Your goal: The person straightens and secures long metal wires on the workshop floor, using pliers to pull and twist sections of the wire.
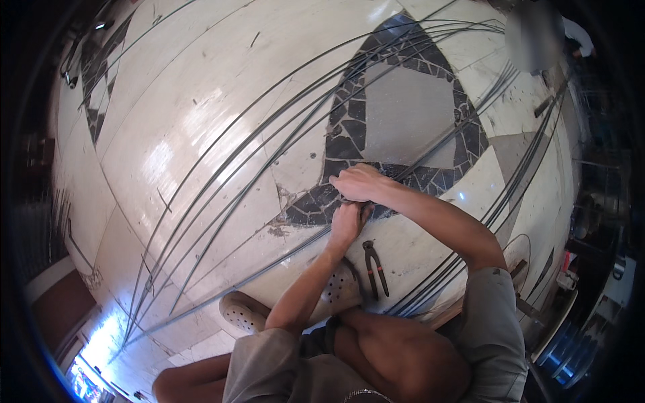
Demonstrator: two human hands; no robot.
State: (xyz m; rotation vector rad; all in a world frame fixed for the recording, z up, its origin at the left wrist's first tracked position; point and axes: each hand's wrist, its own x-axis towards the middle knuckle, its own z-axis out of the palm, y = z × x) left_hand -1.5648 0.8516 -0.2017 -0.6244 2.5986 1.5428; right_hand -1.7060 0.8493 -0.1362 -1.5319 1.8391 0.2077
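A thin bundle of long metal rods (297, 248) runs diagonally across the floor and passes beneath my hands. My left hand (347, 221) is curled at the bundle, with its thumb side against a dark part of it. Just beyond, my right hand (359, 181) is bent over the same spot with its fingers curled; what lies inside either hand is hidden. End-cutting pincers (375, 272) with dark handles and red bands lie on the floor near my left wrist, jaws pointing away from me.
More long rods (252, 143) curve across the pale stone floor (201, 75), which has a dark mosaic inlay (347, 108). Another rod bundle (519, 171) lies at right. Clog-style shoes (242, 312) are below my hands. Another person (579, 38) is at upper right. Blue ribbed plastic (569, 352) stands at lower right.
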